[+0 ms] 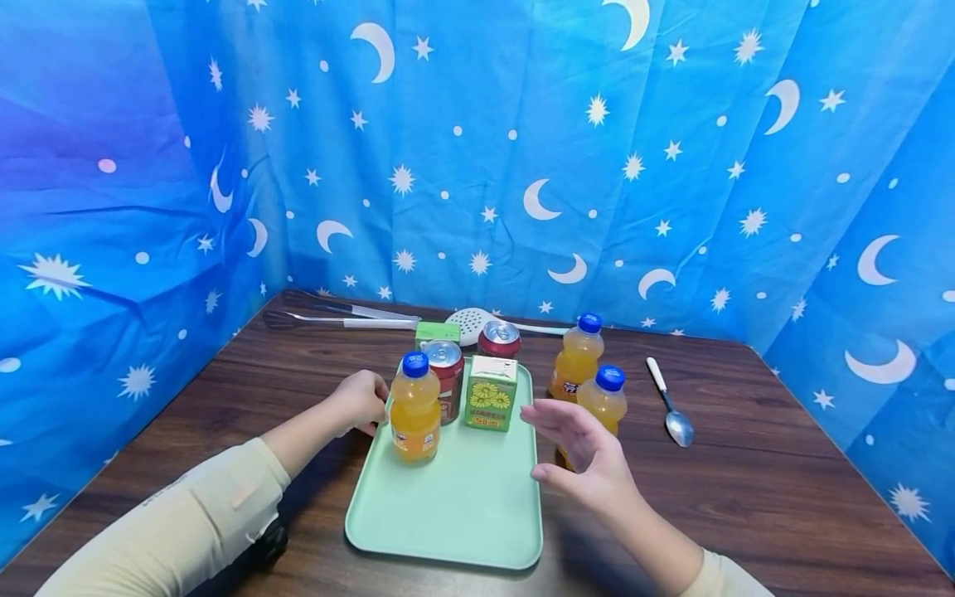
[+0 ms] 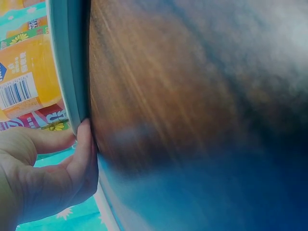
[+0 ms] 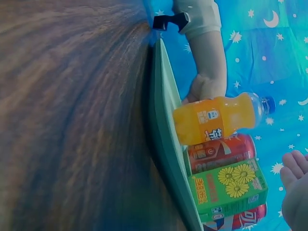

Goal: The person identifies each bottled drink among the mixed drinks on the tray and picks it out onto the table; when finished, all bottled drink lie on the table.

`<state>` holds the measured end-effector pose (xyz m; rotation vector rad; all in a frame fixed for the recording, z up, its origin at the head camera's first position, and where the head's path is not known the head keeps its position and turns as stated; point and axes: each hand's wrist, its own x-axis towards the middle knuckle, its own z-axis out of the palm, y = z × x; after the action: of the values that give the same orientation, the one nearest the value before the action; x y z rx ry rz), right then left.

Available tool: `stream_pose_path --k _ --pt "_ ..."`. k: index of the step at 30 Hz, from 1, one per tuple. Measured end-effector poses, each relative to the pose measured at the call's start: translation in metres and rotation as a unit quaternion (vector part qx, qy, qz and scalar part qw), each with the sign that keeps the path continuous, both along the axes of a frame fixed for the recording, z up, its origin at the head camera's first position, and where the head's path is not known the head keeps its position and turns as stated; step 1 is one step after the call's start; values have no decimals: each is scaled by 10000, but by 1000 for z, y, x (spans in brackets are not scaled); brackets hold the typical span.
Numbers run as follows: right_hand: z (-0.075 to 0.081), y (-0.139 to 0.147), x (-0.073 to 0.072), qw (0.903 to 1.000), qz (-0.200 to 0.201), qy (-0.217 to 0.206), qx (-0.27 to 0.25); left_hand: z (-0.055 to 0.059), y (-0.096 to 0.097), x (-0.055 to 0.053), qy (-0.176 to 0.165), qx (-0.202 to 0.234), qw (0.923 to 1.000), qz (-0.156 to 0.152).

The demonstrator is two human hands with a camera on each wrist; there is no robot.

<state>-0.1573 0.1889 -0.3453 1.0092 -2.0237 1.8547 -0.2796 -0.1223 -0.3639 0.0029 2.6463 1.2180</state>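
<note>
My left hand (image 1: 360,400) pinches the left rim of a pale green tray (image 1: 455,514); the left wrist view shows thumb and fingers (image 2: 83,149) meeting at that rim. On the tray stand an orange drink bottle (image 1: 415,419) with a blue cap, a red soda can (image 1: 451,383) and a green drink carton (image 1: 490,405) with yellow flowers. Behind them are another red can (image 1: 499,338) and another green carton (image 1: 438,333). My right hand (image 1: 589,460) is held by the tray's right side, fingers extended and thumb apart, holding nothing.
Two more orange drink bottles (image 1: 578,361) stand right of the tray, the nearer one partly behind my right hand. A spoon (image 1: 668,406) lies farther right. Along the back lie a white slotted utensil (image 1: 470,322) and other long-handled utensils (image 1: 358,317). A blue curtain (image 1: 462,166) encloses the table.
</note>
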Motion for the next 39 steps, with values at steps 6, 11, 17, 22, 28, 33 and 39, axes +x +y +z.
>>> stream_pose_path --k 6,11,17,22,28,33,39 --pt "-1 -9 -9 10000 84 9 48 1 0 1 -39 3 10000 29" --pt "1 -18 -15 9999 86 16 146 1 -1 0 -43 72 10000 18" --pt "1 -29 -20 9998 106 -25 180 0 -1 0 -28 80 10000 15" --pt "1 -38 -24 9993 47 -303 203 1 -1 0 -60 54 10000 -5" --pt "2 -47 -28 9975 -116 -594 355 1 -1 1 -60 33 10000 4" --pt "3 -56 -30 9952 -263 -683 650 1 -1 1 -46 22 10000 8" --pt "4 -66 -34 9933 -271 -810 778 1 -1 0 -34 37 10000 -22"
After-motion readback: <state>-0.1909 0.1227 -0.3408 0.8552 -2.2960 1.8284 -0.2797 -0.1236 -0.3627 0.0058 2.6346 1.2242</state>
